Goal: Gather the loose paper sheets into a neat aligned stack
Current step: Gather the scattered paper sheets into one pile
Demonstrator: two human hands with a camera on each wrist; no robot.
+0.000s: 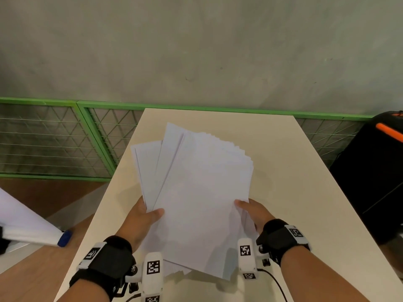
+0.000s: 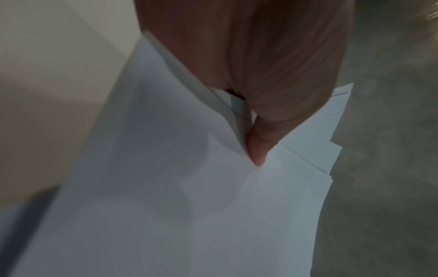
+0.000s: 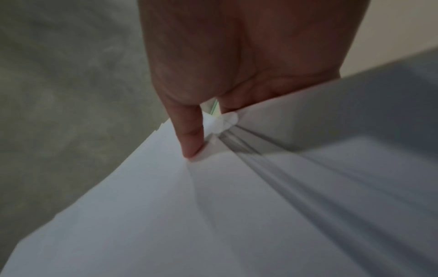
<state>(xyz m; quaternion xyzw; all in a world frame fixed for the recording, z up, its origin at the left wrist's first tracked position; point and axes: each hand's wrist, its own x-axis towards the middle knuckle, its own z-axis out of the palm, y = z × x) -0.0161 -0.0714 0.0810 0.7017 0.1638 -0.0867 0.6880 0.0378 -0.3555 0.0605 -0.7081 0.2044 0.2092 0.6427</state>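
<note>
A fanned bundle of white paper sheets [image 1: 196,188] is held up above the beige table [image 1: 294,171], its far edges splayed out of line. My left hand [image 1: 144,216] grips the bundle's left side, thumb on top. My right hand [image 1: 250,211] pinches the right side, thumb on the top sheet. In the left wrist view the thumb [image 2: 258,146] presses into the paper sheets [image 2: 177,187]. From the right wrist, the thumb [image 3: 192,138] lies on the paper sheets [image 3: 237,206], whose offset edges show beside it; the other fingers are hidden underneath.
A green wire fence [image 1: 65,138] runs behind the table along a grey wall. A black bag with an orange strip [image 1: 375,171] stands at the right. At the left, a white board edge with a blue tip [image 1: 63,237] sticks out over the brown floor.
</note>
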